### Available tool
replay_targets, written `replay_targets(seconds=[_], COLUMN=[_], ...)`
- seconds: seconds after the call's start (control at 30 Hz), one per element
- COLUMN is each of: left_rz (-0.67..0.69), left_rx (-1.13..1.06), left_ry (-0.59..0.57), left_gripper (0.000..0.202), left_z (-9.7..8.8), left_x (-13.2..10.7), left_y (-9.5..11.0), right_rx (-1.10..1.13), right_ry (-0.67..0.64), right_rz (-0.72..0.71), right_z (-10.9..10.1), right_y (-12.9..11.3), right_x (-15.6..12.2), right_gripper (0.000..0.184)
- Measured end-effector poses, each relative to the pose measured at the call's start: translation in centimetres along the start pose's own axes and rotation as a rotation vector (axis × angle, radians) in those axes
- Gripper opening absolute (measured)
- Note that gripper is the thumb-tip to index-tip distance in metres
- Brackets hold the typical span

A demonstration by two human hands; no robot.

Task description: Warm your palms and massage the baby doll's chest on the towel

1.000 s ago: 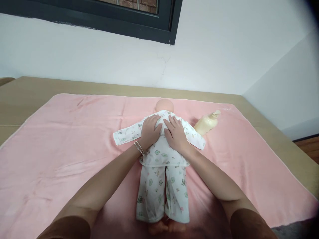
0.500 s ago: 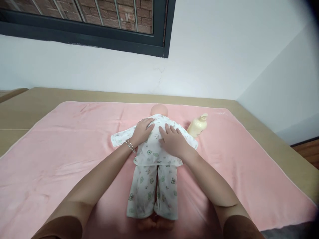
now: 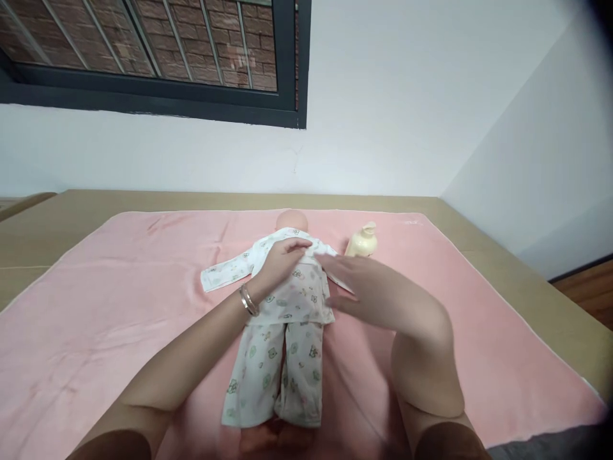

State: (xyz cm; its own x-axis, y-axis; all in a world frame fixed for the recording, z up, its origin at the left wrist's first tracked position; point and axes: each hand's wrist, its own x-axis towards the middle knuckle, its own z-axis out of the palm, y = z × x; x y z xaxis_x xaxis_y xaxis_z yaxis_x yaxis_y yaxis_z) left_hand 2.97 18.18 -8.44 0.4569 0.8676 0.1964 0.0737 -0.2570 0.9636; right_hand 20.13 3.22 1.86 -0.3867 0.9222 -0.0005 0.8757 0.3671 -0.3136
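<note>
A baby doll (image 3: 292, 220) lies stretched out with its head toward the wall and its feet toward me. It wears a white printed top (image 3: 301, 294) and matching trousers (image 3: 261, 370). My left hand (image 3: 282, 265), a silver bangle at the wrist, rests on the upper part of the top with fingers extended, holding nothing. Slightly blurred, my right hand (image 3: 366, 291) is lifted at the doll's right side, fingers straight and apart, gripping nothing. It partly hides the right sleeve. Beyond it a cream pump bottle (image 3: 363, 241) stands or leans near that sleeve.
A pink blanket (image 3: 119, 306) covers most of the wooden table (image 3: 90, 199), with some creases at left. The white wall (image 3: 373, 128) rises behind the table's far edge. Above is a dark-framed window (image 3: 291, 70) with bars and brickwork outside.
My right hand has come up off the doll's top and turned sideways, shifting right. My left hand stays on the top. The view has tilted up and slid right slightly.
</note>
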Motion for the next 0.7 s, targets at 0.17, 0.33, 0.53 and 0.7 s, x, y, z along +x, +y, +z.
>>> replay_targets(seconds=[0.17, 0.33, 0.53, 0.7], left_rz=[-0.316, -0.652, -0.768, -0.773], left_rx=[-0.547, -0.78, -0.929, -0.93], left_ry=[-0.34, -0.317, -0.14, -0.143], left_gripper=[0.028, 0.036, 0.031, 0.032], left_z=[5.2, 9.0, 10.5, 10.4], left_x=[1.3, 4.1, 6.7, 6.8], left_y=[2.3, 2.9, 3.9, 4.0], right_rx=[-0.041, -0.005, 0.086, -0.026], right_ry=[0.12, 0.154, 0.181, 0.18], right_rz=[0.451, 0.565, 0.457, 0.426], right_z=[-1.5, -1.3, -0.2, -0.1], right_y=[4.3, 7.8, 10.2, 9.9], right_x=[-1.0, -0.5, 1.6, 2.6], right_gripper=[0.075, 0.067, 0.064, 0.053])
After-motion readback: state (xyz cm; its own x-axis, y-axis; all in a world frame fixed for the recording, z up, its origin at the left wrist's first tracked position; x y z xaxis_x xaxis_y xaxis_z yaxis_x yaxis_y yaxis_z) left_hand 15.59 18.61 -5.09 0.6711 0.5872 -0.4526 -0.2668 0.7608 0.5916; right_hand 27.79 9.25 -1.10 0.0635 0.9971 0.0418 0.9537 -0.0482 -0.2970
